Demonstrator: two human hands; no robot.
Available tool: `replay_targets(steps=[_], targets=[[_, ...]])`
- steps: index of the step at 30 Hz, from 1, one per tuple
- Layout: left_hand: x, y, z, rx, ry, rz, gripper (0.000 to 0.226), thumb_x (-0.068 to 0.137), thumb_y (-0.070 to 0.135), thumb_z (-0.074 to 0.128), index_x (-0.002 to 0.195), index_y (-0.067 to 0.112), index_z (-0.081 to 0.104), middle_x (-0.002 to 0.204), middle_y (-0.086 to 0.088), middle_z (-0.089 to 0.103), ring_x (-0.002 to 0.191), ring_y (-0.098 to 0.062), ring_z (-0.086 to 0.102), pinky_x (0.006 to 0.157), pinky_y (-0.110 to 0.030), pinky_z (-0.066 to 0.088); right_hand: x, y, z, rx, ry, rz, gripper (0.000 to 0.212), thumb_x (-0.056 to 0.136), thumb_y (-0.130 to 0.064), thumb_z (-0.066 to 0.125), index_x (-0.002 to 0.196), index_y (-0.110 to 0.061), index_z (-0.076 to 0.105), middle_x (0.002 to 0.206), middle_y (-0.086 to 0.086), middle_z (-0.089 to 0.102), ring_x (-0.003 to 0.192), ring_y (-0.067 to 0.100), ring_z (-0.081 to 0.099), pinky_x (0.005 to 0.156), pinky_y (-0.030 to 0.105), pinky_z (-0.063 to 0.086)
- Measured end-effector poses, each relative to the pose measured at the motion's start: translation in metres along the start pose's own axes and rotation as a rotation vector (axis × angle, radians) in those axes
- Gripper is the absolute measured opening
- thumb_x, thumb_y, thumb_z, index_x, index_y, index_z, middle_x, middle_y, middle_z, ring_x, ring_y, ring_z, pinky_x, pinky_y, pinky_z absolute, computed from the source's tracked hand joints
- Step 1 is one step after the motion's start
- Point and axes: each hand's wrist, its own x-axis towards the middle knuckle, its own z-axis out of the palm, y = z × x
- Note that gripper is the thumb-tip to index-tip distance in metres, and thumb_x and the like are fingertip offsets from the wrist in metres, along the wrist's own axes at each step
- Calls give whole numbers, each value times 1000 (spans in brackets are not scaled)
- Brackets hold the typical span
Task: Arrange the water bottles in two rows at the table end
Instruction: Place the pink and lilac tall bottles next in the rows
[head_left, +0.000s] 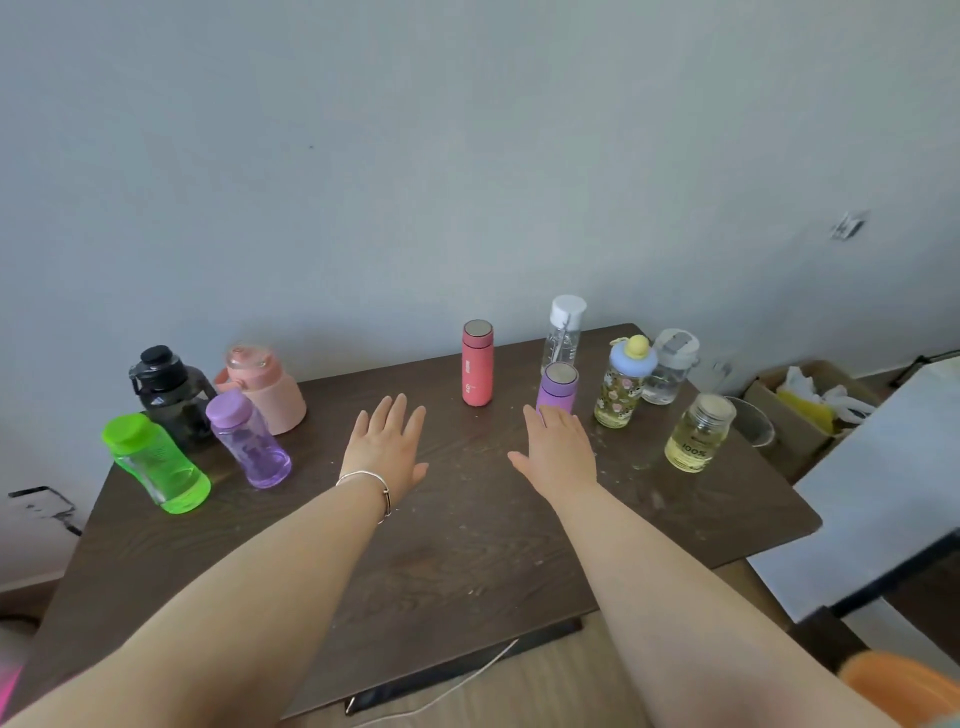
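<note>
Several water bottles stand on a dark wooden table. At the left are a green bottle, a clear purple bottle, a black jug and a pink jug. A red flask stands mid-table near the far edge. To the right are a purple flask, a white-capped clear bottle, a flowered bottle with a blue lid, a grey-lidded clear bottle and a yellowish jar. My left hand hovers open, empty. My right hand is open, its fingertips just in front of the purple flask.
A pale wall runs behind the table's far edge. A cardboard box with bags and a glass bowl lie off the table's right side. A white board juts in at the right. A white cable hangs below the near edge.
</note>
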Motion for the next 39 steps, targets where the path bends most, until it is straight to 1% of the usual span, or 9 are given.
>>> replay_targets(steps=[6,13,16,19,21,25,31,34,39], targets=[[30,24,-9,-6,6,14,80,93,54,46,154,19,8,162,-10,5,149,-29,3,119,-47,13,22,23,-10,71,48,23,77,101,-45,67,163,-12,36,158,13,47,148,32,44,129,45,33],[83,38,-11,-98,32,27,78,94,55,43,154,19,8,162,-9,5,150,-27,3,120,-46,12,52,50,-8,93,56,97,76,98,-41,73,157,-8,39,154,14,48,146,34,45,124,43,38],[113,39,-11,-131,42,39,77,93,54,45,153,20,10,162,-9,8,149,-27,5,120,-45,12,68,61,-6,109,72,133,74,96,-39,75,154,-9,41,149,12,51,142,32,49,116,41,43],[145,40,-6,-216,56,19,74,91,52,49,150,19,19,159,-9,18,148,-28,13,118,-45,17,85,67,-1,159,39,173,82,99,-38,74,162,-9,31,159,11,45,150,31,44,122,39,39],[165,40,3,-275,37,-15,73,89,51,52,148,18,24,156,-8,23,146,-27,17,117,-44,21,96,69,6,214,14,212,87,99,-37,73,166,-9,24,162,11,41,151,30,42,122,40,40],[200,42,22,-415,-27,-126,70,86,50,57,141,14,32,147,-8,36,137,-30,33,108,-45,34,109,70,25,304,-15,288,87,100,-38,72,166,-11,22,157,11,46,143,30,50,112,39,48],[238,53,32,-729,-94,-300,68,84,45,63,137,12,34,136,-10,44,121,-35,46,92,-47,44,114,71,35,390,-20,366,85,101,-36,70,168,-20,19,145,12,57,134,30,58,102,41,52],[251,58,38,-886,-75,-375,66,82,43,65,133,11,38,129,-12,49,114,-37,51,89,-48,46,114,69,35,460,-4,377,84,100,-30,73,167,-21,23,146,11,58,134,30,59,105,42,52],[267,58,51,-1034,-49,-412,61,77,40,72,123,10,44,120,-12,56,106,-37,57,86,-46,49,112,69,41,560,46,378,84,96,-23,77,165,-20,30,156,6,53,141,27,55,111,43,52]])
